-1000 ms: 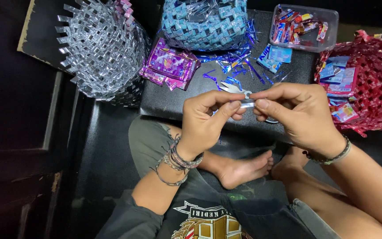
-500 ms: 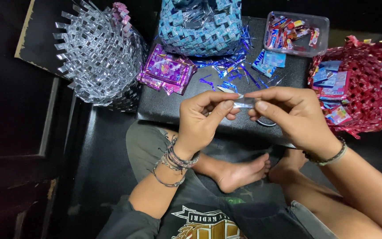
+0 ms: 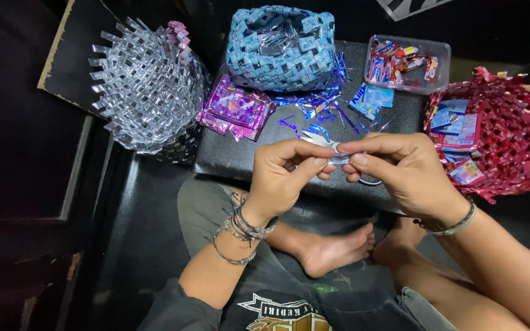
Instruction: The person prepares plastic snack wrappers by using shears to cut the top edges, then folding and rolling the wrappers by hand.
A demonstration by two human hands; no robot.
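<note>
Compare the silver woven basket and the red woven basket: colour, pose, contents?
The silver woven basket sits at the left, tipped on its side, with nothing visible inside; the red woven basket sits at the right, mouth up, holding blue and pink wrappers. Silver has a pink patch at its rim; red is one colour. Both are woven from folded strips with jagged rims.

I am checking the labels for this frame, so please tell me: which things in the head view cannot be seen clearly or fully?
- Folded silvery strip, head view: mostly covered by the fingertips of the left hand and right hand; its shape is unclear.
- Dark ring-like object on the black table: hidden behind the right hand.
- Red woven basket: its contents partly hidden by its rim.
- Clear plastic box: contents too small to identify.
</note>
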